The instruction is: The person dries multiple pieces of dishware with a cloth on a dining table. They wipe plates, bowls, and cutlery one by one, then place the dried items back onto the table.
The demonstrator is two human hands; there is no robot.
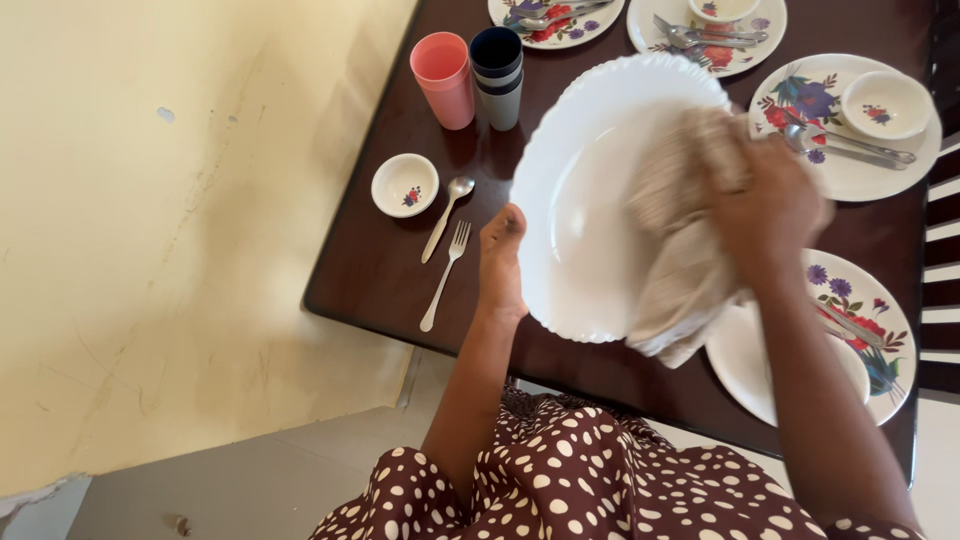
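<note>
We hold the white plate [590, 200] tilted above the bench [380, 260], left hand [500, 255] gripping its rim, right hand [770, 205] closed on a cloth [680, 240] against its face. Wiping looks midway; the other plates [850, 130] are already set.

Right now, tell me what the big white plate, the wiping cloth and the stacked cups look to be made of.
White plate: glossy with a scalloped rim and soft sheen, probably glass-ceramic or melamine; the look cannot settle which. Cloth: beige woven fabric, matte and ribbed, folding limply under the right hand. Pink cups and dark cups: likely plastic, with flat opaque colour, thin walls, nested.
</note>
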